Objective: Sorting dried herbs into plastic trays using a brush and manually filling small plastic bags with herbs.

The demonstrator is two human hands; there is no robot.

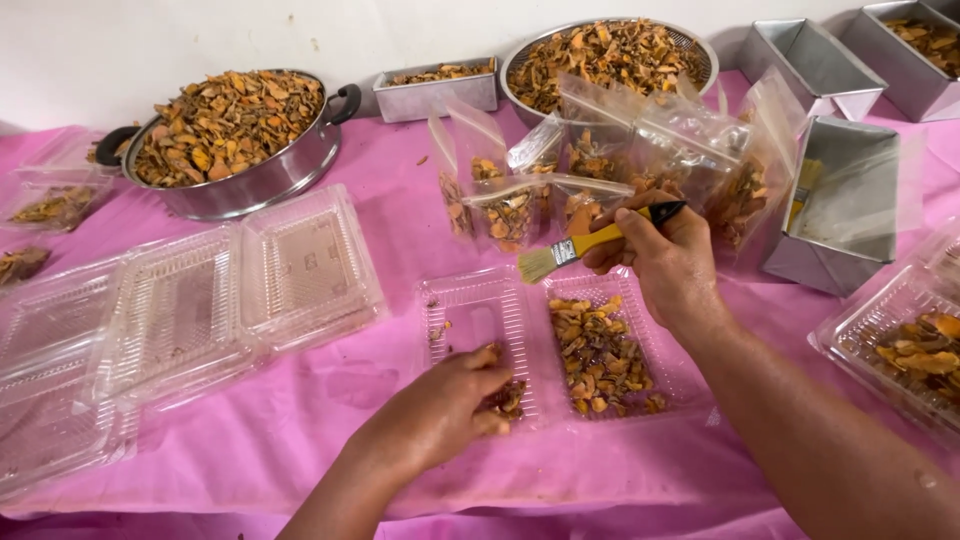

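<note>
**Brush over the open clamshell, both hands busy**

Hands first: the right hand (665, 262) is clamped round the yellow handle of a small brush (592, 243), fingers closed on it near the dark end. The brush lies almost level, long axis running left to right with a slight tilt, bristles pointing left and hovering just above the far edge of the open clamshell (555, 350). So the bristle tip sits left of the grip, and the filled half of the clamshell lies just below and toward the person from it.

The left hand (440, 410) is down at the near edge of the clamshell's left half, fingers curled over a little clump of orange-brown dried slices (600, 355); looks like a loose pinch, though I can't tell how tight. That hand is touching the tray, while the right one is above it and clear.

Around it on the pink counter (400, 220): a pan (235, 150) heaped with slices, a metal bowl (608, 55), clear bags (600, 165), metal tins (840, 205) and empty clamshells at left.
</note>
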